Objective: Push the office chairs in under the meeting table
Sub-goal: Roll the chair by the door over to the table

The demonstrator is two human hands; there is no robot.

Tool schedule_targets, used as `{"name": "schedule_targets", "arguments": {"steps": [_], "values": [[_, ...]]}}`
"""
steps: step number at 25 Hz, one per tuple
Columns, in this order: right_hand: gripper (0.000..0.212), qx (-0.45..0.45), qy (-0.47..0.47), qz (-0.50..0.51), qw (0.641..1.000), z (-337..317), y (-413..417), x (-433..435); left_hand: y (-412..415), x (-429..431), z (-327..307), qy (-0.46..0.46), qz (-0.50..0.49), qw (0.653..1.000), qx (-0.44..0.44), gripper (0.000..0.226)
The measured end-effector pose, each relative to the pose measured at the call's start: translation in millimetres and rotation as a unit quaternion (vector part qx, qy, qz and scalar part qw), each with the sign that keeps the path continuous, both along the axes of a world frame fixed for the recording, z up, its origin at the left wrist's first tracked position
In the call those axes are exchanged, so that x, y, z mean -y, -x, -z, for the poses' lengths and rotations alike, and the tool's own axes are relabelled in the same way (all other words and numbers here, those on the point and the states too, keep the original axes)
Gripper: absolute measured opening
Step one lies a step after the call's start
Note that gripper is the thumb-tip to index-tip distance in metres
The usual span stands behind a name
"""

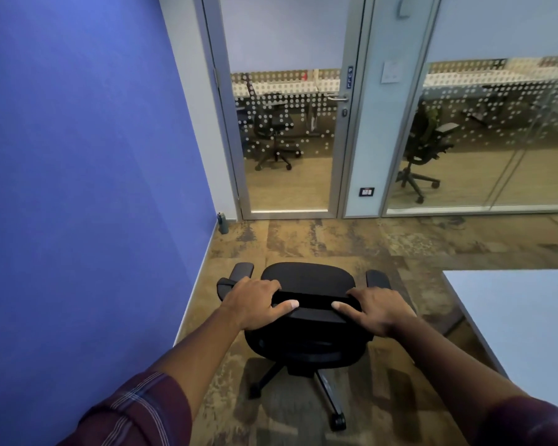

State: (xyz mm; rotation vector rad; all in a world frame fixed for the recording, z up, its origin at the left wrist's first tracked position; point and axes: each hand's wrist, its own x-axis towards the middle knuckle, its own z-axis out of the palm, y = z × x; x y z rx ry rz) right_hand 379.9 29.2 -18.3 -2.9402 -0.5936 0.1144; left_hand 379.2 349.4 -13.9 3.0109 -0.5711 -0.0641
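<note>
A black office chair [306, 280] on castors stands on the carpet in front of me, its seat facing away toward the glass door. My left hand [255, 300] grips the left end of the chair's top back rail, and my right hand [376, 309] grips the right end. Both thumbs lie along the rail's near side. The white meeting table [522, 317] shows one corner at the right edge, to the right of the chair and apart from it.
A blue wall [78, 188] runs close along the left. A closed glass door [287, 123] and glass partition stand ahead, with other chairs behind them. A bottle [223, 223] sits on the floor in the wall corner. Open carpet lies between chair and door.
</note>
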Motion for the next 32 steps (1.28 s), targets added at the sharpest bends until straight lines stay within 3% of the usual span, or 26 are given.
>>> {"name": "schedule_targets", "arguments": {"steps": [5,11,16,32], "values": [[0.069,0.006,0.006,0.008,1.000,-2,70,9,58,11,-2,-0.011,0.006,1.000,0.007,0.064],[0.084,0.027,0.007,0.012,1.000,0,127,13,102,13,8,0.004,0.001,1.000,0.030,0.094],[0.078,0.015,0.013,0.042,0.999,-5,215,30,170,31,17,0.006,0.031,0.999,0.030,0.112],[0.078,0.038,0.015,0.129,0.991,1,428,36,319,51,12,0.009,0.164,0.985,0.055,0.083]]}}
